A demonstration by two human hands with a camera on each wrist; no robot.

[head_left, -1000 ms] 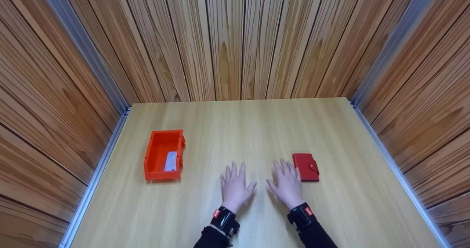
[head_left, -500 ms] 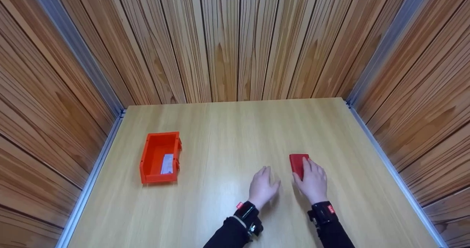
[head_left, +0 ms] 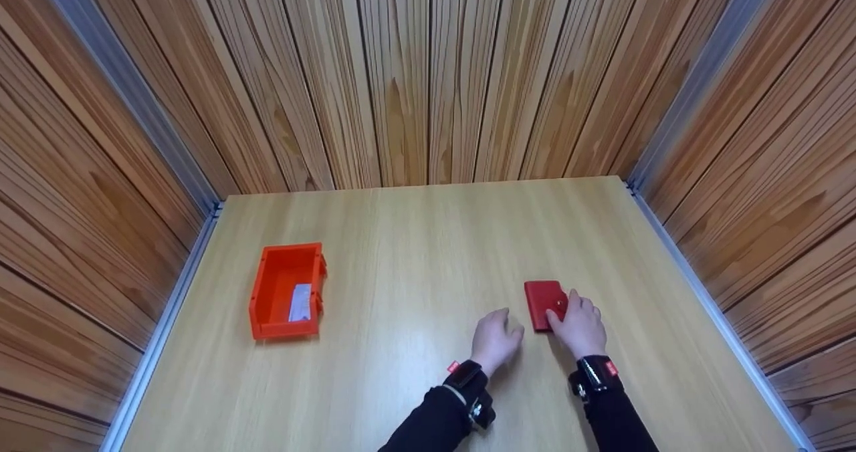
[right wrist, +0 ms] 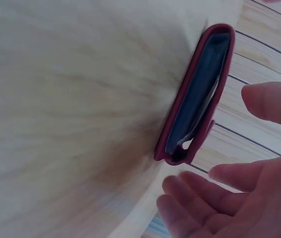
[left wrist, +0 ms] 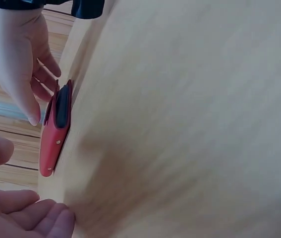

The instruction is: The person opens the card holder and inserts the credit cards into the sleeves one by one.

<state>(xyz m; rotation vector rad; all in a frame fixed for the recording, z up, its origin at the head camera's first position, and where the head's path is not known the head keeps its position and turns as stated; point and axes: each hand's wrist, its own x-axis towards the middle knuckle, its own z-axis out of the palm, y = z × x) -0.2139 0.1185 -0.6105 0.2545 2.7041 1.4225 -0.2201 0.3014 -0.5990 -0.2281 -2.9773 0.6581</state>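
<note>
A red card wallet (head_left: 543,305) with a snap flap lies on the table, right of centre. In the right wrist view its dark inner sleeves show at the edge of the red cover (right wrist: 229,59). My right hand (head_left: 582,326) is at the wallet's flap side, thumb over the cover and fingers beside the edge. In that view the thumb and fingers (right wrist: 209,203) look loosely bent and apart from the wallet. My left hand (head_left: 495,340) is left of the wallet, fingers loosely curled, holding nothing. The left wrist view shows its fingertips (left wrist: 61,223) short of the wallet (left wrist: 56,131).
An orange-red bin (head_left: 284,330) stands on the left of the wooden table (head_left: 401,251), with a pale label (head_left: 300,302) inside it. Wood-panelled walls (head_left: 414,84) with metal corner rails (head_left: 160,318) enclose the table on the back and both sides.
My right hand has moved right, over the wallet and then to its flap side, uncovering the snap. My left hand has shifted right towards the wallet and its fingers have curled loosely.
</note>
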